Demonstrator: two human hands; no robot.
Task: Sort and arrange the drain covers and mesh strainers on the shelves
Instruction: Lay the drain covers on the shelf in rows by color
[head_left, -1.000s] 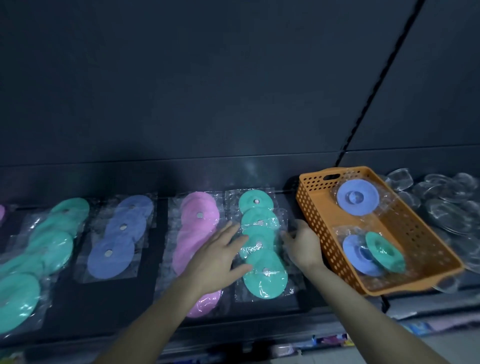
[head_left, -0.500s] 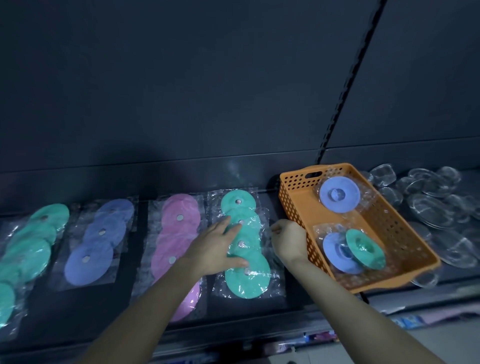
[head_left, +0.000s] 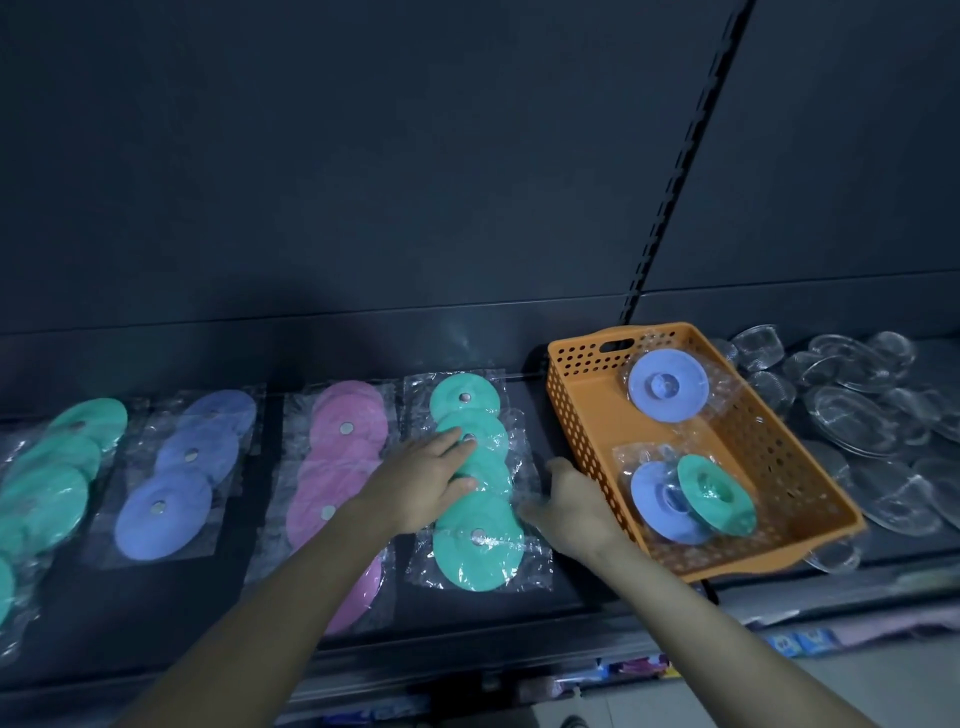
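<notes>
Drain covers in clear packets run along the dark shelf (head_left: 249, 613) in colour rows, so let's sweep across. Far left, a teal row (head_left: 57, 478), covers overlapping and running off the edge of view. Next, a blue row (head_left: 171, 499), neatly lapped, metal dots showing at the centres. Then the pink row (head_left: 337, 452), its near end partly hidden under the left forearm.

Now the action: the left hand (head_left: 421, 483) lies flat on the middle teal row (head_left: 478, 545), fingers straight and a little spread, tips on the second cover from the back. Just right of that row, the right hand (head_left: 576, 504) sits at the packets' edge, between the row and the orange basket (head_left: 587, 364). It's blurred, fingers tucked out of view, and whether it pinches the plastic I can't tell.

The basket sits angled on the shelf. Inside it, a blue cover (head_left: 667, 384) lies at the far end, and a second blue cover (head_left: 657, 504) and a teal cover (head_left: 719, 493) lean together nearer the front, all bagged. Far right, clear-wrapped mesh strainers (head_left: 857, 415) lie heaped on the shelf.
</notes>
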